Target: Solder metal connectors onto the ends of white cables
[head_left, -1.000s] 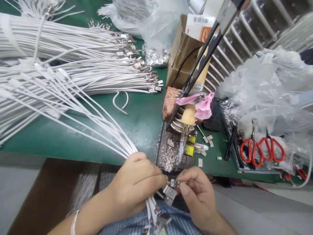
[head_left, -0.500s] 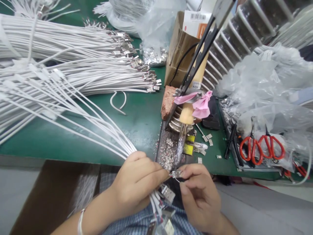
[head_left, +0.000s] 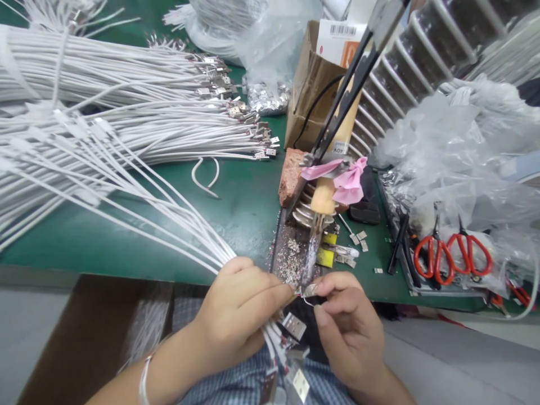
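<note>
My left hand [head_left: 240, 309] is closed round a bundle of white USB cables [head_left: 189, 225]. Metal USB plugs [head_left: 294, 326] hang from its near side over my lap. At its fingertips, one cable's small metal connector [head_left: 310, 290] lies just below the tip of a soldering iron [head_left: 311, 261]; I cannot tell whether they touch. My right hand [head_left: 352, 329] is closed in a pinch on a thin, curved solder wire [head_left: 309, 302], its index fingertip against the connector. The iron's wooden handle [head_left: 324, 197] is fixed pointing down, with a pink cloth strip [head_left: 349, 181] tied round it.
Thick bundles of white cables [head_left: 126, 73] cover the left of the green table [head_left: 240, 202]. A brick [head_left: 291, 175], a cardboard box [head_left: 310, 84] and a ribbed hose [head_left: 422, 62] stand behind the iron. Red-handled scissors [head_left: 434, 256] and plastic bags [head_left: 455, 140] lie right.
Both hands have shifted slightly upward, bringing the connector closer to the iron's tip. The plugs below my left hand have swung a little to the right.
</note>
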Demonstrator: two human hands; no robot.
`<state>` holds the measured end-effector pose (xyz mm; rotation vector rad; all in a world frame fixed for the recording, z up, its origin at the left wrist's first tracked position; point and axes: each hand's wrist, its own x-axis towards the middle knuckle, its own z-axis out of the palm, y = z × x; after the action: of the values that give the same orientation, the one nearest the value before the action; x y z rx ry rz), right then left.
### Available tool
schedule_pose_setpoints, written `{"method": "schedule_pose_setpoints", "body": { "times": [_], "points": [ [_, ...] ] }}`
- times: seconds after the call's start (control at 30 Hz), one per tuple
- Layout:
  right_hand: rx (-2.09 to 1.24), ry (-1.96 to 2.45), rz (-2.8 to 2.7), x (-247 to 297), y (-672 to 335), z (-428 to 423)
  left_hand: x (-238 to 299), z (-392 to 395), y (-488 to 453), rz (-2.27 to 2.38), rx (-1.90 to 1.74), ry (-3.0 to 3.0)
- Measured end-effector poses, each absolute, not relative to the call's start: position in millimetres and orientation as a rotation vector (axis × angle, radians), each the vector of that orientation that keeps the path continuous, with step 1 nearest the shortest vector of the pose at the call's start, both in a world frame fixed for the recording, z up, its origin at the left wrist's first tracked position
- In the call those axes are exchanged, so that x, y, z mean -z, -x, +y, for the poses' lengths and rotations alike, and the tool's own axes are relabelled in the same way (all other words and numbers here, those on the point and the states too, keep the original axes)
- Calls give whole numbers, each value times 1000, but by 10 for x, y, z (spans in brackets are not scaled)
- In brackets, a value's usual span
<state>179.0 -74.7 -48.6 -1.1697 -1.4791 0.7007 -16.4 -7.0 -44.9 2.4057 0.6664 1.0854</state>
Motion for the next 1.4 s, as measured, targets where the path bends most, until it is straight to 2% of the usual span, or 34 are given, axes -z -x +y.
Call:
{"method": "schedule_pose_setpoints", "body": {
  "times": [0.67, 1.1, 1.4],
  "points": [
    [-641, 1157, -1550, 451, -1804, -717, 437, -66, 148, 698, -1179, -2405],
    [-569, 1171, -1649, 465, -1809, -739, 475, -107, 162, 713, -1097, -2380],
    [-700, 1103, -1623, 457, -1832, -785, 507, -102, 168, 663, -1088, -2372]
  ]
}}
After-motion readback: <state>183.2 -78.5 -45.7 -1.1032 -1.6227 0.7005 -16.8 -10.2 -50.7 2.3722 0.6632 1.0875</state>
